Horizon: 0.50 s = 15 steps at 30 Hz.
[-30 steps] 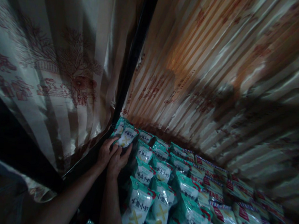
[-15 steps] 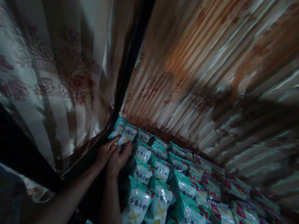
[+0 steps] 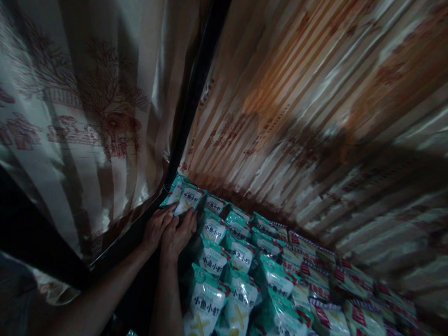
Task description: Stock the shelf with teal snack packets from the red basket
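In the far left corner of the display, a teal-and-white snack bag (image 3: 189, 197) leans back against another teal snack bag (image 3: 175, 190). My left hand (image 3: 159, 227) is at its lower left edge, fingers bent against it. Right beside it, my right hand (image 3: 178, 234) grips the lower part of the same bag, with its thumb and fingers partly hidden in shadow. The two hands touch each other. To the right, more teal bags stand upright in rows, the nearest being a front bag (image 3: 204, 307).
Several red-and-cream snack bags (image 3: 366, 326) fill the right side. A pleated printed curtain (image 3: 289, 116) rises behind the rows, and another curtain (image 3: 96, 128) hangs at left. A dark post (image 3: 199, 79) stands between them. The light is dim.
My hands and the snack bag have shifted very slightly left. Both hands keep the same hold on it, and the other bags stay in place.
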### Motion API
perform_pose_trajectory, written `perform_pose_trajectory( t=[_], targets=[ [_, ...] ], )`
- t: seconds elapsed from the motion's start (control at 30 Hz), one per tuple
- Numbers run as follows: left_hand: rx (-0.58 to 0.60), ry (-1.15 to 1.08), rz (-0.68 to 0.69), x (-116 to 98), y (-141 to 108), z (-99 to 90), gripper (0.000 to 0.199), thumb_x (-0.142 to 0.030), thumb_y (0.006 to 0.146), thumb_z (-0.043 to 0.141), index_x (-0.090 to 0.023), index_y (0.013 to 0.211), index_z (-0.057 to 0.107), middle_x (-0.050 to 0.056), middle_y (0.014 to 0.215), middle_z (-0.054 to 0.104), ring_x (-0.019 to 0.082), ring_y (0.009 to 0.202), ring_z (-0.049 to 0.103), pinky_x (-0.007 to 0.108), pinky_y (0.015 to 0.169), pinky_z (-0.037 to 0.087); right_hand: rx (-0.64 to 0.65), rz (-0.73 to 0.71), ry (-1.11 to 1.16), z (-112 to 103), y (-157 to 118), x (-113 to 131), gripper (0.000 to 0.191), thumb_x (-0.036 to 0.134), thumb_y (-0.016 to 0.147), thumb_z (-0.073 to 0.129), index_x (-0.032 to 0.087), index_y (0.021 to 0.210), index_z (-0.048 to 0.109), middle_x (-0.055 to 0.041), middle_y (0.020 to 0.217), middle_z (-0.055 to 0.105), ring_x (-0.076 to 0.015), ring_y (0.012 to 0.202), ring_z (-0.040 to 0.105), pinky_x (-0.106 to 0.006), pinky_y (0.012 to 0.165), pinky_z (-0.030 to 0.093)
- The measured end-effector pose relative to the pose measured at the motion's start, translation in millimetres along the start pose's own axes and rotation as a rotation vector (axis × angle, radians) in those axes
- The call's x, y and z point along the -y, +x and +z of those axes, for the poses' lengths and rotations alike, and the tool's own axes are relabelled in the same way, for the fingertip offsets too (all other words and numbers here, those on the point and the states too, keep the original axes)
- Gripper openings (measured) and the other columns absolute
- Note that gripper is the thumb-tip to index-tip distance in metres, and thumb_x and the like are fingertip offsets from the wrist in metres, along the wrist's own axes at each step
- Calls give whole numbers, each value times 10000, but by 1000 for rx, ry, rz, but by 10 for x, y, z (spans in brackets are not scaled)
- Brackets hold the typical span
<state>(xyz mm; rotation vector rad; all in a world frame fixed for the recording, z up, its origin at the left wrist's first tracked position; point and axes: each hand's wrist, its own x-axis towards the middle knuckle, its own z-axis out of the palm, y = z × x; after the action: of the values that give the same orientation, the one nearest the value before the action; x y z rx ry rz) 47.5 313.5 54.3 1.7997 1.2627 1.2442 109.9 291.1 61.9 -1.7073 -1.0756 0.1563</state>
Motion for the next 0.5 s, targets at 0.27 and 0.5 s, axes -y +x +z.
perform_pose_trajectory(
  t=[0.27, 0.5],
  targets=[
    [26, 44, 9, 11, 9, 33, 446, -324, 918, 261, -186, 1202, 577, 52, 1249, 605, 165, 1175, 528, 370, 1073, 320, 14, 75, -35, -3, 18, -26, 585, 292, 818, 384, 10, 1329, 432, -247, 1409, 359, -335, 1312, 307, -495, 1035, 286],
    [100, 118, 16, 28, 8, 19, 443, -262, 917, 250, -161, 1244, 530, 62, 1275, 584, 149, 1172, 532, 349, 1079, 319, -63, -54, -45, -26, 12, 32, 518, 219, 809, 380, 82, 1296, 492, -207, 1417, 368, -317, 1315, 308, -520, 1019, 306]
  ],
)
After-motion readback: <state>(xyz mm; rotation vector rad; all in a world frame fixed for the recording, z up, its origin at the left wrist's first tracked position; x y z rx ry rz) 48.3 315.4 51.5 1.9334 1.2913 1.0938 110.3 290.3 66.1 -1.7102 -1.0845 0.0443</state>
